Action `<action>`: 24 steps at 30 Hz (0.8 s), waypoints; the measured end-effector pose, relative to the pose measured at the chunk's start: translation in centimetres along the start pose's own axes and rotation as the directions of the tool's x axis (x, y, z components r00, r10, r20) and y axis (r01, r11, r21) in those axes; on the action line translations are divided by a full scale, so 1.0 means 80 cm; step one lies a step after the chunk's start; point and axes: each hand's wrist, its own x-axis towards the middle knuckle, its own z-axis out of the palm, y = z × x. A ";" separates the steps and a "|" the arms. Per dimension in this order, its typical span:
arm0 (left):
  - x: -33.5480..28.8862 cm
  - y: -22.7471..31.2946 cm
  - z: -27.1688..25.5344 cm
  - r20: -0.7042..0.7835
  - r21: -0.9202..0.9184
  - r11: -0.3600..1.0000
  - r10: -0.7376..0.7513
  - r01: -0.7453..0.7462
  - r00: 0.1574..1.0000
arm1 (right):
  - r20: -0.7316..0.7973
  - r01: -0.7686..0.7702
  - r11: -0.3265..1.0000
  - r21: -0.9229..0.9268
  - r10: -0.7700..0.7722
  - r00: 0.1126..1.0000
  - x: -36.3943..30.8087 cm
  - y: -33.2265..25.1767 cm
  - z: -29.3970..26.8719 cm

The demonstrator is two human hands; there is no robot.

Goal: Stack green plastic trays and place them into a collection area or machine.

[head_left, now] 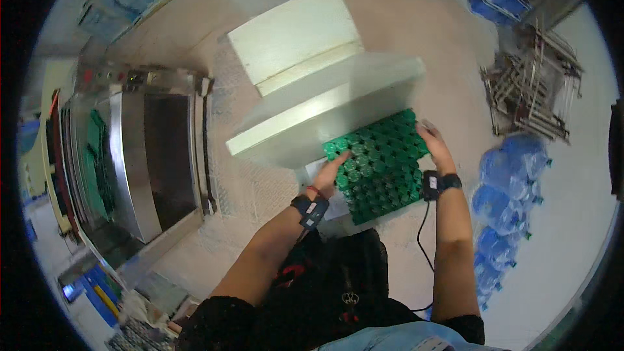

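Observation:
I hold a green studded tray point(377, 172), covered in rows of round knobs or cups, tilted in front of my body. My left hand point(328, 174) grips its left edge, with the thumb on the upper face. At the far right corner, my right hand point(437, 145) is closed on the opposite edge; some of its fingers are hidden. Just beyond the tray is a long white slab-like block point(331, 114), somewhat blurred. Pale white material point(337, 208) shows under the tray beside my left wrist.
Farther off, a white box point(296, 42) stands on the floor. A metal-framed machine point(140, 162) with a dark opening is at left. Along the right lie a stack of metal racks point(536, 84) and several blue clear water bottles point(500, 205). A cable point(421, 237) hangs from my right wrist.

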 end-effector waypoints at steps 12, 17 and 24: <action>0.061 -0.041 -0.181 0.833 0.487 -0.076 0.338 -0.870 0.437 | -0.344 -0.104 0.935 0.340 0.227 0.911 -0.218 0.175 -0.063; -0.019 0.013 -0.266 0.314 0.879 0.289 0.245 -0.378 0.917 | -0.088 -0.240 0.837 0.492 0.322 0.943 -0.260 0.260 -0.009; -0.242 -0.006 -0.311 -0.328 0.159 0.979 0.173 -0.126 0.929 | 0.105 -0.189 0.910 0.369 0.161 0.981 -0.274 0.277 0.055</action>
